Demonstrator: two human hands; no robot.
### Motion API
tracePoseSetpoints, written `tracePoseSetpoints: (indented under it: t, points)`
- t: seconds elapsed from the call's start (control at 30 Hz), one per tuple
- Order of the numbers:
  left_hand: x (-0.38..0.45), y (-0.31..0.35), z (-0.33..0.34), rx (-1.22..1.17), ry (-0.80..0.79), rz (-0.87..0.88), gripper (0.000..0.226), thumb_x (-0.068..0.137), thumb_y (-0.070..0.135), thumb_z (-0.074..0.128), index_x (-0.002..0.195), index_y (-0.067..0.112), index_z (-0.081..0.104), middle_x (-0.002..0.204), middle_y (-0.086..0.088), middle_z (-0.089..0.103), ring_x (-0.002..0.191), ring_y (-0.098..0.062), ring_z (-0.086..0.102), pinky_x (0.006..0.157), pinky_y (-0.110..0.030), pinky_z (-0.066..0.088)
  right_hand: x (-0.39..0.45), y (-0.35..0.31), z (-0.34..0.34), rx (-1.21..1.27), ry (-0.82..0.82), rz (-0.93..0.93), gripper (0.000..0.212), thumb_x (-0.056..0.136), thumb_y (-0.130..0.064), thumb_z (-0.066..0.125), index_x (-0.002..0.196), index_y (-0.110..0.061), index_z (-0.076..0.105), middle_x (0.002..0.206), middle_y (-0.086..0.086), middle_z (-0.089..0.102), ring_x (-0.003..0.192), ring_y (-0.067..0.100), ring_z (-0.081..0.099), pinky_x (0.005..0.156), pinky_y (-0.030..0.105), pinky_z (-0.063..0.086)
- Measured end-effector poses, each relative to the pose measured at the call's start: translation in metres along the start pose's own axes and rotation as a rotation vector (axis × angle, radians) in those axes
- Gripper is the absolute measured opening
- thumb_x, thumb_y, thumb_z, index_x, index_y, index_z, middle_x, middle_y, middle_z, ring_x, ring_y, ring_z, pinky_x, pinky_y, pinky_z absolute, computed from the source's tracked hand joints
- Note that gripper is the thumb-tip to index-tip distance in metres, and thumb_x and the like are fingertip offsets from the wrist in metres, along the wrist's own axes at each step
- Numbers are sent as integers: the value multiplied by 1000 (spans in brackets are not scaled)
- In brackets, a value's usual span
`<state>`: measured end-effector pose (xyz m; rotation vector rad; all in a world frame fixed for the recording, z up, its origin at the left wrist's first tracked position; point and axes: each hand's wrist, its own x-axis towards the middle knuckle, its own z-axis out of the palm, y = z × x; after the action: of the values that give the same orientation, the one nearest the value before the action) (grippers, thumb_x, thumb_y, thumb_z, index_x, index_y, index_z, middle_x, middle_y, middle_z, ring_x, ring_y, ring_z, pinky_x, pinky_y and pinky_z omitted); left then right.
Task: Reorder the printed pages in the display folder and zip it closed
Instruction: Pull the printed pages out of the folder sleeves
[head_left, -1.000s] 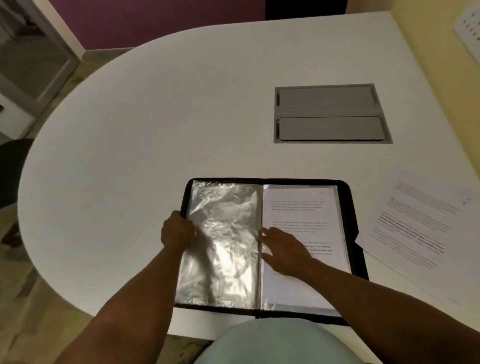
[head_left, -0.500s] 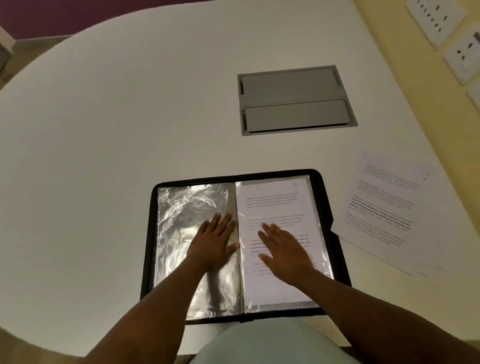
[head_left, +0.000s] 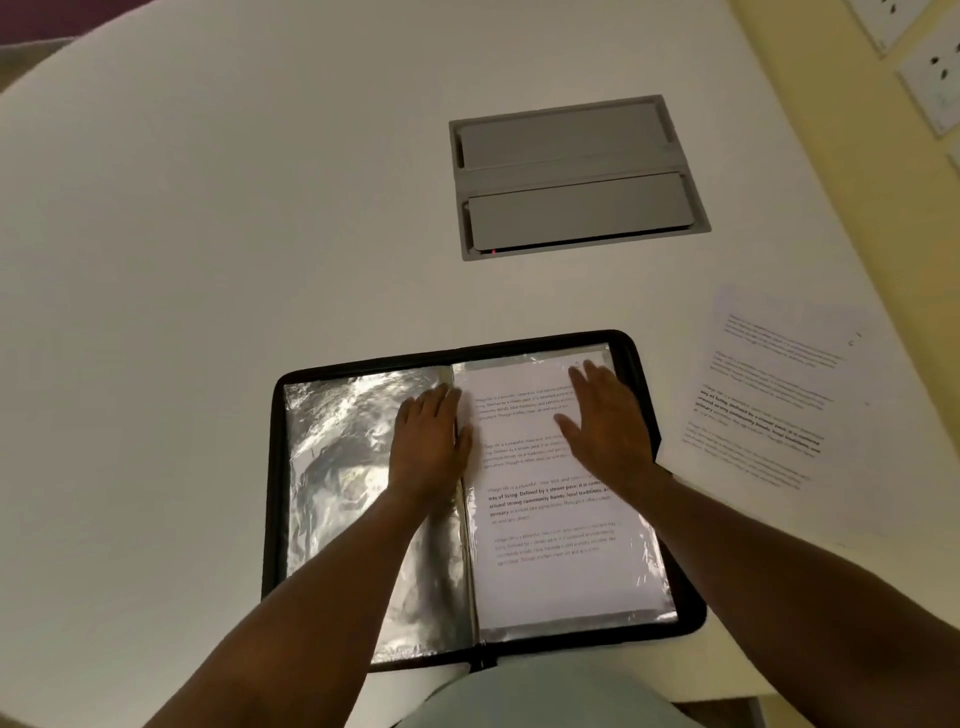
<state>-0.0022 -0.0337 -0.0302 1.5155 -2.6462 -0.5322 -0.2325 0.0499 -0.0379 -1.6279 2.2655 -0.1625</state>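
Display folder (head_left: 644, 626) open flat on tabletop (head_left: 208, 234); task partway, zip not begun.
Left hand (head_left: 428, 441) flat on empty plastic sleeve (head_left: 337, 467); right hand (head_left: 605, 426) flat on sleeved printed page (head_left: 550, 545); neither grip holds anything; loose printed pages (head_left: 769, 395) lie just right of the folder, unfiled.

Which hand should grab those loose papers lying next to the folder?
Probably the right hand: it lies on the folder's right side, nearest the loose printed pages. The left hand rests by the spine.
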Motion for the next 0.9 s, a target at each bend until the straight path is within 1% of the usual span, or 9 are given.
tracePoseSetpoints:
  t: [0.13,0.2,0.3,0.37,0.43,0.53,0.63,0.77,0.9]
  points:
    - [35,14,0,18,-126,11,64,98,37,44,152,14,21,160,-6,19,148,-24,14,120,-40,8,26,11,-12,-56,-15,51,76,96,-50,46,155,-17,10,161,11,15,149,27,8,120,39,8]
    - [45,18,4,56,-160,14,64,99,37,42,153,14,16,161,-5,16,149,-23,9,121,-39,6,30,16,-12,-79,-36,33,76,96,-51,45,155,-16,11,160,9,20,149,26,10,121,39,7]
    - [50,21,11,104,-122,41,60,98,34,46,150,12,27,155,-7,32,146,-24,23,120,-40,10,32,16,-12,-75,5,-17,72,94,-46,55,151,-11,27,152,10,38,145,27,26,121,40,11]
    - [51,21,13,114,-55,71,55,94,30,54,144,10,40,144,-9,48,138,-27,38,118,-43,18,32,14,-12,-68,102,-63,70,87,-38,69,143,-8,42,134,14,57,129,31,47,117,43,25]
    - [54,22,14,114,5,95,55,87,25,64,138,9,48,130,-11,60,125,-30,51,115,-46,27,35,14,-12,-61,164,-117,66,78,-30,79,135,-7,53,115,14,65,111,33,59,108,45,37]
    - [64,23,12,82,19,107,60,81,19,70,136,10,51,116,-11,64,112,-31,56,107,-46,36,46,10,-19,-40,156,-199,53,72,-19,83,120,-12,64,103,9,64,97,29,60,96,43,45]
    - [73,30,6,37,-21,138,55,82,13,66,135,12,53,120,-12,59,113,-32,52,101,-44,39,57,8,-25,-112,149,-290,42,70,-20,84,109,-13,68,104,8,64,95,28,60,92,43,47]
    - [83,37,2,1,-77,143,38,87,11,60,125,12,61,135,-11,52,122,-30,47,100,-42,41,63,11,-30,-259,132,-414,39,73,-25,81,108,-12,69,105,6,67,93,27,63,90,42,48]
    - [83,38,4,20,-88,181,37,88,11,58,124,10,61,132,-10,55,119,-30,50,96,-43,45,53,18,-28,-295,121,-411,51,74,-20,82,120,-9,63,110,10,68,90,30,65,81,42,53]
